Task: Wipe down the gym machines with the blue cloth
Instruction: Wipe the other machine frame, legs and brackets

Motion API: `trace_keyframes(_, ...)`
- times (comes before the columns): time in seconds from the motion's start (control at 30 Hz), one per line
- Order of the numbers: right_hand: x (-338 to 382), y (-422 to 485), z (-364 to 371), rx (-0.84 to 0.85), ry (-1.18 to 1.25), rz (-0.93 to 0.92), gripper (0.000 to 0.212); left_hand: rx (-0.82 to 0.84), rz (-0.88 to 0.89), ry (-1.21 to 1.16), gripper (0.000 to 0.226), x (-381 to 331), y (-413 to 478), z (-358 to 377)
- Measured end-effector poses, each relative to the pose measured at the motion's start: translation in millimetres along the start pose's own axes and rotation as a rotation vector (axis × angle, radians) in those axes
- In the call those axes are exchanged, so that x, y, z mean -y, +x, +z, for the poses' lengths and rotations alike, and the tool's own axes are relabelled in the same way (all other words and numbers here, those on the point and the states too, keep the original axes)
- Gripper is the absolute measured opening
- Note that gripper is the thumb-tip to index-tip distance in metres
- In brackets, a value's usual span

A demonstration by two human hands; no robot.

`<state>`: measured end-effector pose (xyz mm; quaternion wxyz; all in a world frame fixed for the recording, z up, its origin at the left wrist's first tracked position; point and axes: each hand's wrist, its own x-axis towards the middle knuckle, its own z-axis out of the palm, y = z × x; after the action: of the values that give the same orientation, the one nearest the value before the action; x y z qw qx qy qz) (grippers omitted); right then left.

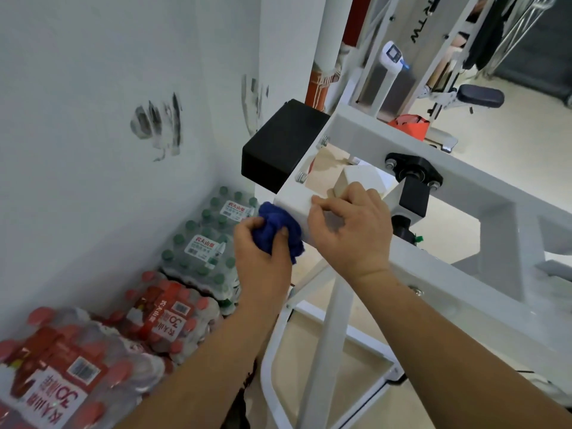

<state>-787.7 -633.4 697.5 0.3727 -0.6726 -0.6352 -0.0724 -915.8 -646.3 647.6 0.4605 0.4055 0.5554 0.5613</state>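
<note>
My L hand (pixel 263 261) squeezes the blue cloth (pixel 278 227) against the end of the white bar (pixel 365 128), at 9 o'clock of my R hand (pixel 349 233), whose fingers curl round that bar; cloth looks soft & light, so hold it bunched.

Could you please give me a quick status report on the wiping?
Left hand grips blue cloth against white frame end. Right hand holds frame. Nothing in the way.
</note>
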Motion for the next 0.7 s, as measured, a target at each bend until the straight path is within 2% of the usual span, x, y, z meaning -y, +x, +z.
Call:
trace_keyframes(0.07,0.4,-0.8,0.2,0.016,0.002,-0.002,0.026,-0.071,-0.001,0.023,0.036,-4.8,2.2,-0.9)
trace_keyframes(0.1,0.3,-0.4,-0.1,0.021,0.005,-0.003,0.025,-0.037,-0.021,-0.016,0.038,-6.9,-5.0,3.6)
trace_keyframes(0.2,-1.6,0.7,-4.9,0.040,0.008,0.002,0.023,0.219,-0.177,-0.266,0.032,-2.5,-38.4,25.3)
trace_keyframes(0.27,-4.3,-6.7,-13.8,0.103,0.009,0.002,0.025,0.269,-0.119,-0.190,0.030,1.4,-47.3,24.4)
trace_keyframes(0.37,-8.7,-32.1,-32.7,0.143,-0.013,-0.007,0.034,0.081,0.010,0.058,0.033,8.0,-21.6,5.3)
trace_keyframes(0.43,-13.8,-46.2,-43.1,0.049,-0.188,0.001,0.029,-0.003,0.045,0.051,0.034,6.2,-1.6,-1.8)
trace_keyframes(0.5,-20.2,-54.0,-47.7,0.006,-0.312,0.055,0.025,-0.019,0.073,0.071,0.033,6.8,-3.1,8.3)
trace_keyframes(0.53,-22.7,-56.8,-48.8,0.015,-0.320,0.075,0.025,0.015,0.061,0.087,0.032,10.9,-13.2,18.2)
trace_keyframes(0.63,-28.1,-63.1,-50.8,0.004,-0.276,0.074,0.028,0.274,0.055,0.085,0.024,23.0,-59.9,37.5)
trace_keyframes(0.7,-30.0,-63.6,-52.2,0.006,-0.235,0.070,0.030,0.319,0.071,0.093,0.020,22.7,-60.3,30.7)
